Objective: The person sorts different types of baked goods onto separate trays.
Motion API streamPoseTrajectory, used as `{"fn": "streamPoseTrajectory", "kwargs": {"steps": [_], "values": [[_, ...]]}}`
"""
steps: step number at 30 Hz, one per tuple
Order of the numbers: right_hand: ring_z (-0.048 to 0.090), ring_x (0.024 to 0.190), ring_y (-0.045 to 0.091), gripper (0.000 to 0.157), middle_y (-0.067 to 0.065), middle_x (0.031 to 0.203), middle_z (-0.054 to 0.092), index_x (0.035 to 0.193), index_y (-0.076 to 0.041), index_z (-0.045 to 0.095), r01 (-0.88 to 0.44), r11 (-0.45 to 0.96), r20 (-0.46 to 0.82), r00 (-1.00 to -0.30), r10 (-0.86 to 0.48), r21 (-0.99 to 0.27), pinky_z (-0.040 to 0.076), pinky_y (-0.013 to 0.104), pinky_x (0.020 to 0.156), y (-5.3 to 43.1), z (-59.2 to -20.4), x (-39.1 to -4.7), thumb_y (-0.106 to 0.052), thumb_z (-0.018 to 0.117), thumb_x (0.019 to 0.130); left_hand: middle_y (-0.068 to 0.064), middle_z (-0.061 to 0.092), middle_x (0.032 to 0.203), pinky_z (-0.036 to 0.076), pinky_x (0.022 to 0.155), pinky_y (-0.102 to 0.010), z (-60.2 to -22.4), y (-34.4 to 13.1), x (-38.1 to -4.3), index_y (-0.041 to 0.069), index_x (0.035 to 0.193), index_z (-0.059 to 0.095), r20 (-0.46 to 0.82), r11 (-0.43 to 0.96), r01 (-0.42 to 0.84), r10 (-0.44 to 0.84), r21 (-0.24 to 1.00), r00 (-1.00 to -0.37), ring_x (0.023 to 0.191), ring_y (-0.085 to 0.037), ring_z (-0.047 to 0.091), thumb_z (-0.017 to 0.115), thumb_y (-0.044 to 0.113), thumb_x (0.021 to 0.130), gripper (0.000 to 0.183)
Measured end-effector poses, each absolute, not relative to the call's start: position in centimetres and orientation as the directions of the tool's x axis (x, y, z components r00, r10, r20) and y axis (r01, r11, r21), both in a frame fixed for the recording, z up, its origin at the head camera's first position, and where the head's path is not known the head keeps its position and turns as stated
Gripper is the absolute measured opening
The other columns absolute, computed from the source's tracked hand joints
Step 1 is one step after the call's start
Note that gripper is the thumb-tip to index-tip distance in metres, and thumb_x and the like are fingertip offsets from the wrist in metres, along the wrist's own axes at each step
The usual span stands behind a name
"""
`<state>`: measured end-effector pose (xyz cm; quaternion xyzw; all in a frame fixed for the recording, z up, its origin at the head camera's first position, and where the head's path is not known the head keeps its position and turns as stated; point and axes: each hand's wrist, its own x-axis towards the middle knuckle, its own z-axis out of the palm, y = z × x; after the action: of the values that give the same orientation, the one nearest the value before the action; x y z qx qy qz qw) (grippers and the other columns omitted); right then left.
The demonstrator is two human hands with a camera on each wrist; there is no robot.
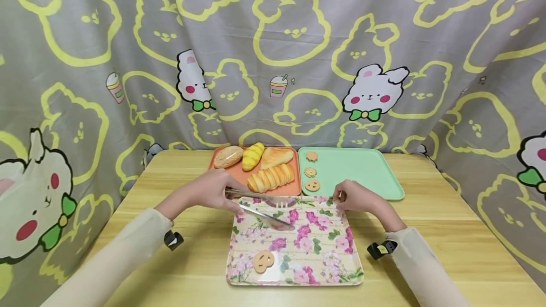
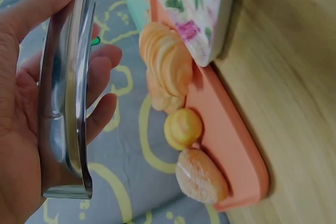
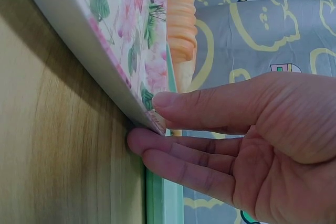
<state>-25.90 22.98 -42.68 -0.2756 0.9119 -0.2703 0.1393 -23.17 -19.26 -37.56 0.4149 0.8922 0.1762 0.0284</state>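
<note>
My left hand (image 1: 215,191) holds a pair of metal tongs (image 2: 65,93), thumb on one arm and fingers on the other side. The tongs' spread tips hang over the far part of a floral tray (image 1: 294,245), and I see nothing between them. A brown cookie (image 1: 263,261) with cut-out holes lies near the tray's front left. My right hand (image 1: 356,196) pinches the tray's far right corner, thumb (image 3: 165,100) on the floral face and fingers beneath. The underside of that corner is partly hidden by those fingers.
Behind the floral tray, an orange tray (image 1: 241,181) bears several breads, including a ridged roll (image 1: 271,177) and a seeded loaf (image 1: 228,157). Beside it, a mint-green tray (image 1: 354,169) holds 3 small cookies along its left side. A patterned curtain (image 1: 298,60) hangs behind the wooden table (image 1: 179,255).
</note>
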Motion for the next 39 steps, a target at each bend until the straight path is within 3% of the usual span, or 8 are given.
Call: {"fn": "streamPoseTrajectory", "kwargs": {"steps": [6,15,23,30,39], "values": [[0.055,0.060,0.010,0.011,0.007,0.075,0.065,0.098,0.002,0.072,-0.423,0.703,-0.110,-0.809,-0.577,-0.571,0.048,0.027,0.064,23.0,-42.7,-25.9,0.003,0.072,0.088,0.020,0.053,0.056,0.033,0.050,-0.018,-37.3,-20.4,-21.2,0.021,0.116,0.079,-0.008,0.611,0.693,0.752,0.383,-0.659,0.048,0.005,0.040,0.088,0.043,0.078,0.045],[0.056,0.061,0.011,0.009,0.008,0.077,0.065,0.097,0.001,0.072,-0.410,0.707,-0.117,-0.814,-0.568,-0.577,0.048,0.028,0.063,23.0,-42.7,-25.8,0.003,0.072,0.088,0.022,0.052,0.053,0.030,0.050,-0.016,-37.5,-20.5,-19.9,0.029,0.109,0.081,-0.092,0.608,0.702,0.776,0.371,-0.624,0.048,0.008,0.040,0.091,0.041,0.072,0.040],[0.057,0.061,0.013,0.010,0.007,0.077,0.066,0.098,0.003,0.072,-0.418,0.700,-0.111,-0.810,-0.576,-0.579,0.048,0.027,0.061,23.0,-42.7,-25.9,0.003,0.072,0.088,0.019,0.055,0.054,0.032,0.051,-0.016,-37.5,-20.4,-19.9,0.024,0.109,0.082,-0.113,0.623,0.685,0.766,0.378,-0.633,0.048,0.007,0.041,0.092,0.037,0.072,0.041],[0.060,0.062,0.016,0.009,0.008,0.076,0.066,0.098,0.002,0.072,-0.410,0.700,-0.117,-0.811,-0.573,-0.584,0.048,0.028,0.062,23.0,-42.5,-25.8,0.004,0.071,0.088,0.018,0.048,0.052,0.029,0.051,-0.017,-37.9,-20.1,-20.6,0.022,0.107,0.082,-0.055,0.618,0.706,0.764,0.346,-0.642,0.047,0.006,0.035,0.090,0.042,0.075,0.039],[0.056,0.064,0.011,0.009,0.009,0.080,0.066,0.098,0.002,0.072,-0.397,0.719,-0.132,-0.820,-0.557,-0.571,0.049,0.029,0.063,22.8,-42.4,-25.8,0.003,0.072,0.089,0.019,0.052,0.053,0.030,0.051,-0.017,-37.6,-20.2,-20.8,0.025,0.109,0.082,-0.092,0.603,0.700,0.779,0.383,-0.620,0.048,0.006,0.039,0.092,0.039,0.073,0.040]]}}
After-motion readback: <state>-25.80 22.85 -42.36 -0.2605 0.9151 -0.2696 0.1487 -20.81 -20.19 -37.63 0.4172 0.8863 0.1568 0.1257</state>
